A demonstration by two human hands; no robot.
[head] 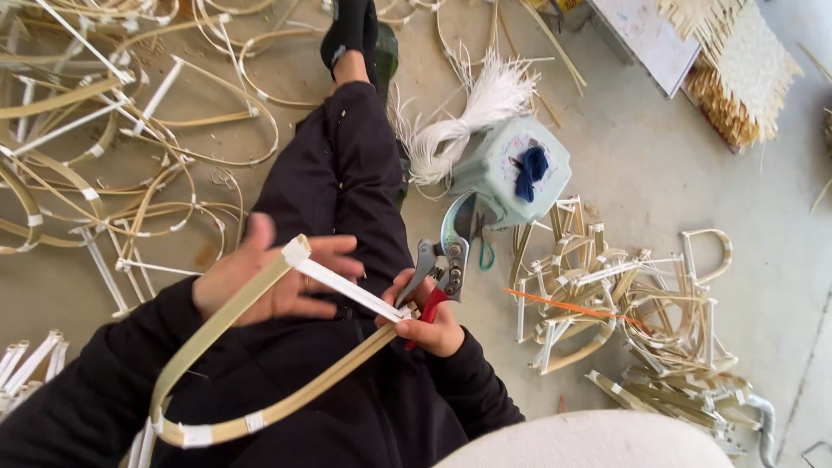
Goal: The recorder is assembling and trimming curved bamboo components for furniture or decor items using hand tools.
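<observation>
**Trimming a bamboo frame over the lap**

The bent bamboo frame [260, 347] lies across the lap. The left hand [260, 282] cups its taped corner, fingers loosely curled; the right hand [433, 321] grips red-handled shears [442, 269] at the joint. Best to steady the frame and cut squarely. Finished frames [624, 303] lie nearby.

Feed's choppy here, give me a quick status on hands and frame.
Left hand holds bent cane frame. Right hand holds shears at white crossbar. Nothing in the way.
</observation>
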